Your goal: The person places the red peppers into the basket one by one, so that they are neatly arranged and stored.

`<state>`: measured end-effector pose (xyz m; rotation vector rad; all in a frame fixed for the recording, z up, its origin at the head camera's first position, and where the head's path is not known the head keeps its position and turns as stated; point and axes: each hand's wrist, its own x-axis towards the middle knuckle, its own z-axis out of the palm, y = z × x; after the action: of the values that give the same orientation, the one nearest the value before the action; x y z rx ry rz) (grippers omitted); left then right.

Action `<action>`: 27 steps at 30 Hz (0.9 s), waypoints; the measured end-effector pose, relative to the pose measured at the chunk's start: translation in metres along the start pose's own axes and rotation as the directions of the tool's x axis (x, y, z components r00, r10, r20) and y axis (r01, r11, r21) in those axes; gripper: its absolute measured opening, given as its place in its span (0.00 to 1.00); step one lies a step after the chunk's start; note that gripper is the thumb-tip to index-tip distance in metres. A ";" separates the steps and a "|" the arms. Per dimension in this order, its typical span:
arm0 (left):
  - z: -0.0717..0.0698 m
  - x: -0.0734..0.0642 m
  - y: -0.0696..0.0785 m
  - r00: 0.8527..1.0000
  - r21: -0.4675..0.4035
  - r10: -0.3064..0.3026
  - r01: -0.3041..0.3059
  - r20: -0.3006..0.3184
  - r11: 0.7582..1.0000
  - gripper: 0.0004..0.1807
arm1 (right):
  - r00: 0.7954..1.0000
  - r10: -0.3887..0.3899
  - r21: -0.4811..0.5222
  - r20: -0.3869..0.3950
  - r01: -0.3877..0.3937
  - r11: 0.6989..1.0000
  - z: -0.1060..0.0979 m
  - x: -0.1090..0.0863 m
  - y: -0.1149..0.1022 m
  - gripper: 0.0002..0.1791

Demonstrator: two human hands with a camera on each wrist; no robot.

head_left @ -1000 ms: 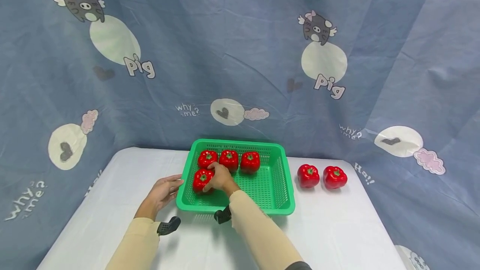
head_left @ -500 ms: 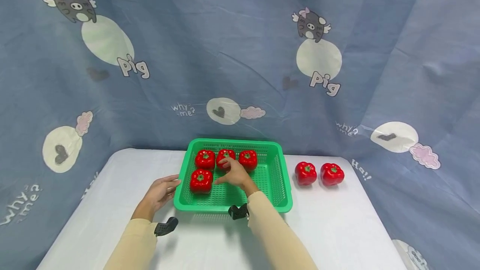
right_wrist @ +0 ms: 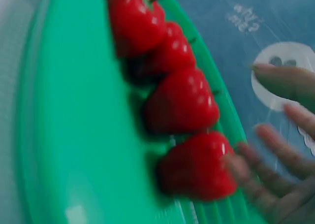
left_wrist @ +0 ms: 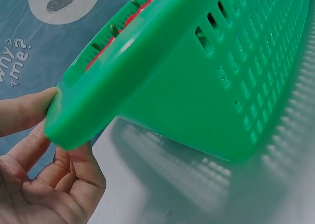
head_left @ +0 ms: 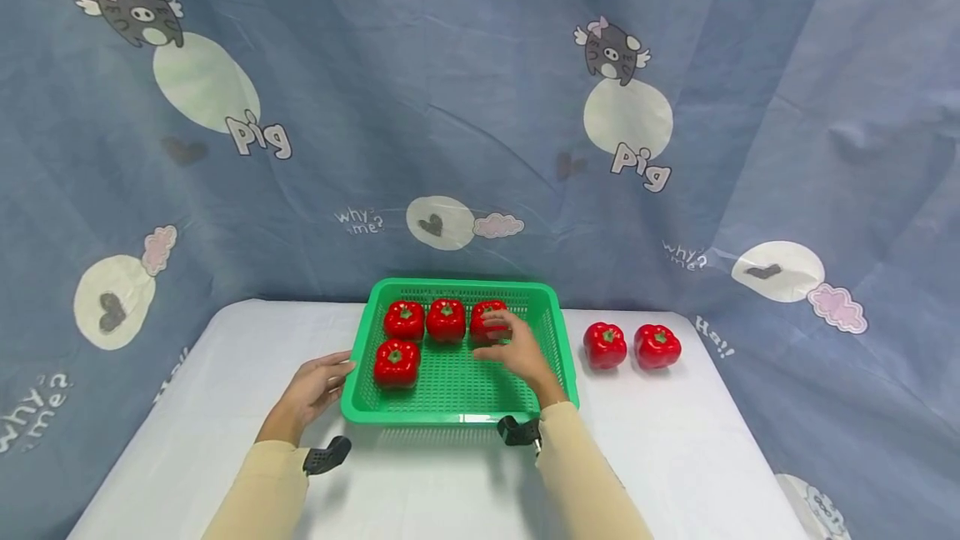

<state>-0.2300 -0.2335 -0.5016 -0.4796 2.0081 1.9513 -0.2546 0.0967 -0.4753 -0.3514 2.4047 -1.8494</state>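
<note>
A green plastic basket (head_left: 450,419) with slotted walls sits on the white table, holding several red bell peppers with green stems. Three line its back: a left pepper (head_left: 404,321), a middle pepper (head_left: 446,321) and a right pepper (head_left: 480,322), the last partly behind my right hand. A front-left pepper (head_left: 397,363) sits nearer me. My left hand (left_wrist: 54,177) holds the basket's left rim, thumb at its edge and fingers curled beneath. Over the basket's right half, my right hand (head_left: 521,352) has spread, relaxed fingers and holds nothing.
Two more red bell peppers, one nearer (head_left: 604,346) and one farther right (head_left: 657,347), stand on the white table (head_left: 675,440) right of the basket. A blue printed cloth (head_left: 480,107) hangs behind the table.
My right hand has let go of the front-left pepper and moved right across the basket, its fingers spreading. My left hand stays at the rim.
</note>
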 end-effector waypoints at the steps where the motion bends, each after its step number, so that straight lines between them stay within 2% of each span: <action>1: 0.000 0.000 0.000 1.000 -0.002 0.001 0.000 0.004 1.000 0.30 | 1.000 -0.022 -0.001 -0.021 0.022 1.000 -0.004 -0.002 0.002 0.30; 6: -0.001 0.000 0.001 1.000 -0.018 0.000 0.000 0.015 1.000 0.31 | 0.993 -0.075 0.039 -0.096 0.079 0.996 -0.024 -0.010 0.007 0.30; 14: -0.002 0.000 0.001 1.000 -0.022 -0.006 0.006 0.023 1.000 0.31 | 0.978 -0.036 0.058 -0.207 0.049 0.997 -0.055 -0.031 -0.012 0.31; 17: -0.002 0.000 0.001 1.000 -0.020 -0.011 0.012 0.022 1.000 0.31 | 0.969 -0.028 0.082 -0.246 0.049 0.995 -0.066 -0.034 -0.009 0.33; 21: -0.001 0.001 0.001 1.000 -0.017 -0.014 0.015 0.019 1.000 0.31 | 0.942 -0.026 0.091 -0.333 0.060 0.994 -0.083 -0.030 0.015 0.35; 24: -0.001 0.001 0.001 1.000 -0.009 -0.009 0.009 0.015 1.000 0.31 | 0.912 -0.008 0.110 -0.410 0.058 0.992 -0.093 -0.028 0.033 0.35; 27: -0.001 0.001 0.001 1.000 -0.004 -0.007 0.007 0.018 1.000 0.31 | 0.888 0.030 0.151 -0.458 0.044 0.987 -0.102 -0.031 0.040 0.33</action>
<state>-0.2314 -0.2343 -0.5009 -0.4680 1.9895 1.9493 -0.2514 0.2099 -0.4892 0.1114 2.4964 -2.3288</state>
